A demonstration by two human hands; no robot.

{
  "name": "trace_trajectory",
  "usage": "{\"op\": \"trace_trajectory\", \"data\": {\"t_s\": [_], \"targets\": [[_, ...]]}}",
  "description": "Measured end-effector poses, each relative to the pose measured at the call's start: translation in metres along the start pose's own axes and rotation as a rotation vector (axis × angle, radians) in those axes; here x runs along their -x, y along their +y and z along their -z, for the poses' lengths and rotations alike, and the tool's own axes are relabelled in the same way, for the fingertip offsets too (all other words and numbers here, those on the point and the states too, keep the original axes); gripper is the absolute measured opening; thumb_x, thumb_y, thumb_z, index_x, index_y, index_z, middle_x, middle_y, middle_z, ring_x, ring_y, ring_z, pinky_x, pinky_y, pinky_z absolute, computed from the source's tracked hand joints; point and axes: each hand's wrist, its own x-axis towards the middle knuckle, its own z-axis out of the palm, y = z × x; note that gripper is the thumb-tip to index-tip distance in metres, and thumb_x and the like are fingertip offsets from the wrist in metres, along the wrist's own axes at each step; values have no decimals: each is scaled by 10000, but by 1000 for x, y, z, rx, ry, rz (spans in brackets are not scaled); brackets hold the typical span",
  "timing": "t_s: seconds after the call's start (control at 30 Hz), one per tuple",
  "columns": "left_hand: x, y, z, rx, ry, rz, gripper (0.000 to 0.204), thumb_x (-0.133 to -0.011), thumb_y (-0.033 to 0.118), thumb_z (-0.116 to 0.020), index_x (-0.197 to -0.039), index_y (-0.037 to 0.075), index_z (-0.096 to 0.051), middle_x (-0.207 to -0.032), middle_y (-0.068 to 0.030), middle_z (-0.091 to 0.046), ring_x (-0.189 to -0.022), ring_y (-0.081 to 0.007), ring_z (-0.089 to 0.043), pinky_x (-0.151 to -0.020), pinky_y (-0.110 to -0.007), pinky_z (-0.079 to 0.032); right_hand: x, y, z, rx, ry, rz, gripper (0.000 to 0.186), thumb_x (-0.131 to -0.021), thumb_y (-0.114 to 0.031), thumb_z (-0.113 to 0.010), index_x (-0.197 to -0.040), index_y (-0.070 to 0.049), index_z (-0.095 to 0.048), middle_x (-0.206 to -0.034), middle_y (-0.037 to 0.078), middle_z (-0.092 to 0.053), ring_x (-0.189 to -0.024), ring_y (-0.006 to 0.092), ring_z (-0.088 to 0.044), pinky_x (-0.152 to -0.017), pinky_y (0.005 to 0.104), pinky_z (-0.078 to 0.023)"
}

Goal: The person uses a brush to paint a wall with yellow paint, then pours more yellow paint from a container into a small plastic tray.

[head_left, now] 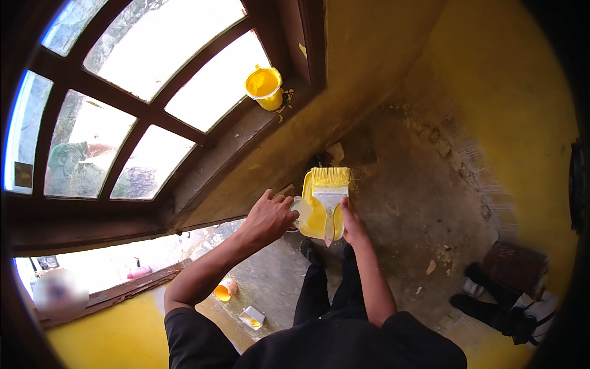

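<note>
In front of my body, my right hand [353, 226] grips a yellow-coated paint tray [314, 222] by its right side. A wide paintbrush [330, 195] lies along the tray with its yellow-stained bristles pointing away from me; its handle is beside my right thumb. My left hand [268, 216] is closed on a small whitish, translucent container, perhaps a cup [301, 211], held against the tray's left edge. Fingers hide part of this container, and its contents cannot be made out. Yellow paint coats the inside of the tray.
A yellow paint bucket [265, 89] stands on the window sill [236, 132] among paint flakes. On the floor below are an orange-and-white paint pot [226, 289] lying on its side and a small white tray [252, 317]. Dark clothing and bags [504, 307] lie at the right wall.
</note>
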Motion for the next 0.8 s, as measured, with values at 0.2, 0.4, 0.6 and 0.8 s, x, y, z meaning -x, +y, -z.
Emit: {"op": "trace_trajectory", "data": {"t_s": [0.2,0.4,0.6,0.8], "targets": [[-7,8,22,-40,-82,-23,185,-828,309,-688,-861,128,-706,-875,-70,-598,-902,-205,-602,-771,-365,-385,4,-2,8,1,-22,29,451,-1006,-404,-514,-1294,-58,-484,-1256,83,-556,-1154,165,-527,-982,323,-428],[-16,12,22,-85,-108,-50,189,-825,316,-690,-873,133,-703,-892,-71,-598,-928,-213,-600,-787,-379,-390,9,-12,7,-15,28,26,464,-1006,-401,-516,-1314,-56,-475,-1270,93,-549,-1180,169,-511,-992,331,-422],[-26,16,28,-93,-111,-100,128,-834,258,-671,-859,135,-695,-882,-70,-585,-937,-205,-604,-789,-388,-393,6,-5,18,-52,9,40,483,-1007,-393,-518,-1347,-56,-454,-1290,92,-539,-1189,174,-506,-1003,336,-417],[-32,16,33,-105,-87,-151,110,-829,241,-666,-848,136,-692,-884,-73,-580,-924,-209,-601,-809,-395,-401,8,-7,19,-14,53,68,472,-1010,-385,-516,-1345,-59,-456,-1281,88,-540,-1179,171,-513,-996,329,-422]]}}
